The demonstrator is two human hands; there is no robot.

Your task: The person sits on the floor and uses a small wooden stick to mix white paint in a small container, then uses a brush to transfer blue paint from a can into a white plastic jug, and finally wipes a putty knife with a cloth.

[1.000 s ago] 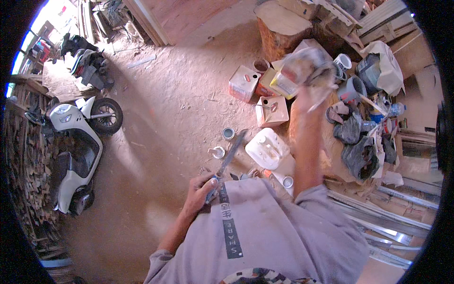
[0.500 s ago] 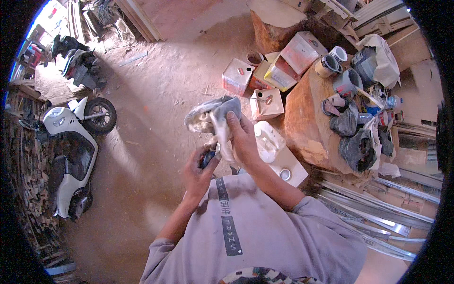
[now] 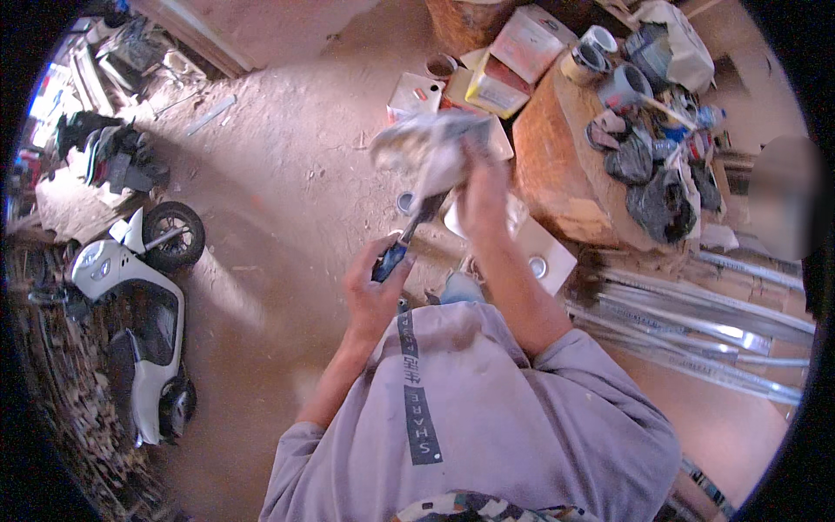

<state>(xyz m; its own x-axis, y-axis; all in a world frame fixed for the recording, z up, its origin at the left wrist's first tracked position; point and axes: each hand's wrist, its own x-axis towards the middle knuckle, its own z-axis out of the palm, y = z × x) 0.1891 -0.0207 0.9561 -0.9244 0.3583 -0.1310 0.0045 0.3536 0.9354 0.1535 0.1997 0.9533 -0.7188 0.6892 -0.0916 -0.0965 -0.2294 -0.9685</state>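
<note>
My left hand [image 3: 367, 277] is closed round the handle of a blue-handled tool [image 3: 391, 259] in front of my chest. A dark, narrow shaft or blade runs from its handle up toward the cloth; the kind of tool is unclear. My right hand [image 3: 485, 196], smeared by motion, grips a grey and off-white cloth [image 3: 426, 148] above and to the right of it. The cloth is bunched and blurred, and one tail hangs beside the tool's upper end. Whether cloth and tool touch there, I cannot tell.
Paint-stained square cans [image 3: 531, 43] stand ahead to the right, beside a large wooden block [image 3: 557, 165] bearing tins and black plastic bags [image 3: 658, 209]. Metal strips [image 3: 696, 322] lie at the right. A white scooter [image 3: 126, 278] stands left, near stacked wood [image 3: 65, 383].
The cloth and my right hand have moved up and to the right, away from my left hand. More of the tool's dark part now shows. The whole view has shifted a little.
</note>
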